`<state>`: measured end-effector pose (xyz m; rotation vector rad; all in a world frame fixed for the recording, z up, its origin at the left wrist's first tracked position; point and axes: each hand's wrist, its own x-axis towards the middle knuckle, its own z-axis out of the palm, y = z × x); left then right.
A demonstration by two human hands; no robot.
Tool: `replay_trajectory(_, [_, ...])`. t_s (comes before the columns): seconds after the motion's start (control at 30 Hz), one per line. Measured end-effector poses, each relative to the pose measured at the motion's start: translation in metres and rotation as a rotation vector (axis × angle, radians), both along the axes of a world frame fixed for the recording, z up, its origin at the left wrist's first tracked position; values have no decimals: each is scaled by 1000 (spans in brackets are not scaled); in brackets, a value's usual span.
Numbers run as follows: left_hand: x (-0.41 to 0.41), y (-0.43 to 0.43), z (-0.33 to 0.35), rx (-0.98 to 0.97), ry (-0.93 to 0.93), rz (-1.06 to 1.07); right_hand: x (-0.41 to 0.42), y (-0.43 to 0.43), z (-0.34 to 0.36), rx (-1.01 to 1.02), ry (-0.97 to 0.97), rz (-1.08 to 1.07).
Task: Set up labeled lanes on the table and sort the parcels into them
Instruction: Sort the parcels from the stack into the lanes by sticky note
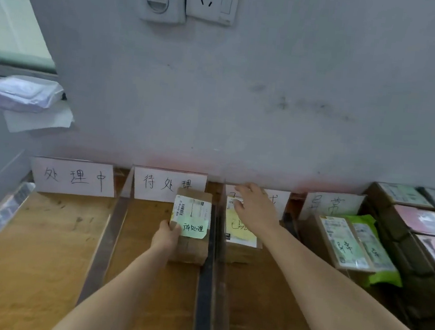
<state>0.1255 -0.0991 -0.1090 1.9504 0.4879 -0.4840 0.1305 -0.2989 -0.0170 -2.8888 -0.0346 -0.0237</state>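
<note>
Our bare forearms reach out over the worn wooden table (36,240). Our left hand (167,236) grips the near left corner of a brown cardboard box (188,250), fingers (174,229) curled round its edge and touching a pale green sticky note (194,228). That box lies flat in the second lane, in front of the paper card (167,183) reading 待处理, just beside the dark divider strip (208,271) on its right. Our right hand (256,208) holds nothing, its straight fingers spread over the far end of a second box (239,250) with a yellow note (239,227) in the third lane; we cannot tell whether they touch it. Clear plastic walls (107,236) part the lanes. A glossy green mailer (374,248) lies in the fourth.
</note>
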Motion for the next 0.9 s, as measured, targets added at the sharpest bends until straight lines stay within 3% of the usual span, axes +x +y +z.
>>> replay_trajectory(0.3, [7, -9, 5, 106, -120, -9, -14, -27, 5, -37, 14, -30])
replay_trajectory(0.47, [2, -33, 46, 367, -362, -128, -31, -57, 24, -92, 3, -27])
replay_trajectory(0.7, [-24, -117, 113, 542, -570, -318, -65, -137, 54, -117, -53, -34])
replay_trajectory(0.9, [-64, -234, 137, 569, -676, -399, -111, -256, 70, -135, -100, -67])
